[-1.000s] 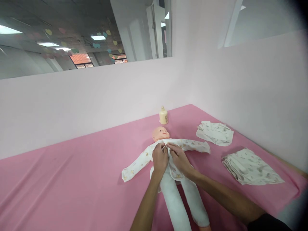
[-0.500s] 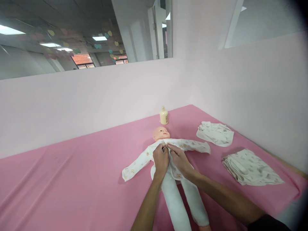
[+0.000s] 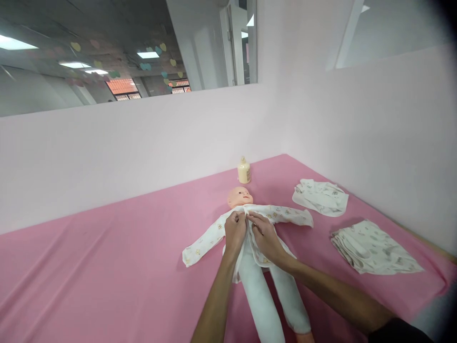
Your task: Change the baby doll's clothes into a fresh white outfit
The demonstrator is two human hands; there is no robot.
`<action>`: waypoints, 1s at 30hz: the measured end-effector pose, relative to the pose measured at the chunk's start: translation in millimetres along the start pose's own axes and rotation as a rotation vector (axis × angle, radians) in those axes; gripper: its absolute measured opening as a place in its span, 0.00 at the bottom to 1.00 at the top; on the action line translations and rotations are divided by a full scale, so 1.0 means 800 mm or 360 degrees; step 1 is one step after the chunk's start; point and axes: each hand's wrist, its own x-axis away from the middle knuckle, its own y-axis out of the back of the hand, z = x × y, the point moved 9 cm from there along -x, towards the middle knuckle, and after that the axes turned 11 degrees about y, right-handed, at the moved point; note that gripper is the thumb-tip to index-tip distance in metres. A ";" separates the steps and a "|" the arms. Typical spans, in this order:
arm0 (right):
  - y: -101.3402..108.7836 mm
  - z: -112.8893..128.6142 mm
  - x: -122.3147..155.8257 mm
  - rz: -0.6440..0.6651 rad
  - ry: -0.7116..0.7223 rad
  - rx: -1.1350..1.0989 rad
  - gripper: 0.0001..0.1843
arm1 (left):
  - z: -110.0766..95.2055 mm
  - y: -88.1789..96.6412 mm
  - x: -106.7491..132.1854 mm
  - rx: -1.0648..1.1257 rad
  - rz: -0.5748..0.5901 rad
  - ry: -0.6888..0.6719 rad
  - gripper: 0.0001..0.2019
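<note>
On its back lies a baby doll, dressed in a white long-sleeved baby jacket with small printed figures and plain pale leggings. Its sleeves are spread out to both sides. At the upper chest, just under the doll's chin, my left hand is closed on one front edge of the jacket. Close beside it, my right hand pinches the other front edge near the neckline. Below my hands the jacket front hangs apart over the leggings. My fingers hide whatever fastening is there.
Behind the doll's head stands a cream pump bottle. To the right lie a folded white printed garment and a folded printed cloth. A pink sheet covers the surface, which meets white walls with a mirror or window above.
My left hand has shifted slightly left and turned, with its fingers still at the neckline. More of the jacket's lower front edge shows beside the leggings. My right hand stays almost in place.
</note>
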 end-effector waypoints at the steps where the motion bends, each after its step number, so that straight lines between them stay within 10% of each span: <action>1: 0.000 0.000 0.000 0.0004 0.0013 0.0001 0.26 | 0.005 -0.001 -0.003 0.0067 0.0023 0.0030 0.09; 17: 0.010 -0.015 0.000 -0.0118 -0.0309 -0.0513 0.16 | 0.012 -0.008 -0.014 0.0177 0.0193 -0.0065 0.13; 30: 0.010 -0.026 -0.035 0.0071 -0.0188 -0.0047 0.14 | 0.005 -0.008 -0.008 0.0194 0.0156 -0.0103 0.12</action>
